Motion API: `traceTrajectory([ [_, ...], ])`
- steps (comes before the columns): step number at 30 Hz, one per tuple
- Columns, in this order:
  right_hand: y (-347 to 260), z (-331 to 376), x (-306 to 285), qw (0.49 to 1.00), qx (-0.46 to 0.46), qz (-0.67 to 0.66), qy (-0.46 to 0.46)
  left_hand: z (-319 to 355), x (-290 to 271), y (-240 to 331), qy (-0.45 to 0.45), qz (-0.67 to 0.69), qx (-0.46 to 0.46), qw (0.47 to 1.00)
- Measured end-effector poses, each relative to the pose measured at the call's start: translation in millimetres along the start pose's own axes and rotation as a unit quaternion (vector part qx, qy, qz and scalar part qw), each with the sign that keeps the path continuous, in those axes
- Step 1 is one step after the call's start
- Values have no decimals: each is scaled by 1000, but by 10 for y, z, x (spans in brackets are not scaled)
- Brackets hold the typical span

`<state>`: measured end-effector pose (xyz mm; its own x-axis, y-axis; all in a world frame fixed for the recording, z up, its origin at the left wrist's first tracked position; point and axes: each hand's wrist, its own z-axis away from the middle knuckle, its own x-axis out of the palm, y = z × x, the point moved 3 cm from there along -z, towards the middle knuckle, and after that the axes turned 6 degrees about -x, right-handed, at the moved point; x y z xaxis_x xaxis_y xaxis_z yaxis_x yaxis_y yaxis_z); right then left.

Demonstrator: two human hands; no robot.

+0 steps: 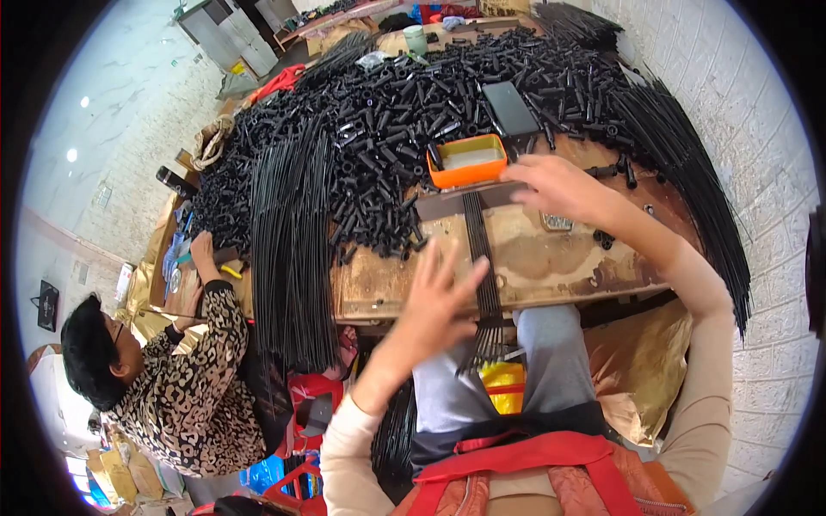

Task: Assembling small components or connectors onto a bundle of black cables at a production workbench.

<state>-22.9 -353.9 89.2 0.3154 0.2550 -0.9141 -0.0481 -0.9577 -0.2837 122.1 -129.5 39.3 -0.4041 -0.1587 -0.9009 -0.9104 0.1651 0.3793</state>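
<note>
A table (542, 277) is largely covered by a heap (387, 129) of short black tubes. At its left side a co-worker (194, 396) in a spotted top is seen, both hands at the table. Between the co-worker and the middle, a thick bundle (292, 241) of black rods is draped over the front edge; a second bundle (684, 159) is laid along the right side. In front of the wearer, a narrow row (477, 228) of dark rods is laid across the bare wood, its lower ends hung past the edge near the left knee. The left hand (437, 305) is held beside the row with fingers spread, blurred; whether the row is touched cannot be told. The right hand (564, 189) is reached forward near an orange box (465, 175); whether anything is pinched cannot be told. A phone (510, 109) is laid behind the box.
</note>
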Motion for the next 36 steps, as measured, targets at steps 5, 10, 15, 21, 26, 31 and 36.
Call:
traceTrajectory([
  [5,-1342,475,429,908,12,-419,-23,-758,246,-410,86,85,82,989],
  [10,-1411,553,562,912,113,-394,-27,-951,736,-769,75,39,157,984],
  [15,-1540,-48,-762,881,81,-457,89,-819,303,-353,13,519,-134,844],
  [21,-1593,-324,-1699,918,-67,-370,126,-127,-240,1019,-130,630,9,766],
  [26,-2016,-273,-1813,923,-43,-369,100,196,-388,1297,-12,617,13,787],
  [31,-2380,425,-1486,845,-219,429,234,215,-595,1068,143,412,-112,893],
  [36,-2118,569,-828,909,-110,401,26,44,-818,1417,256,-173,-32,951],
])
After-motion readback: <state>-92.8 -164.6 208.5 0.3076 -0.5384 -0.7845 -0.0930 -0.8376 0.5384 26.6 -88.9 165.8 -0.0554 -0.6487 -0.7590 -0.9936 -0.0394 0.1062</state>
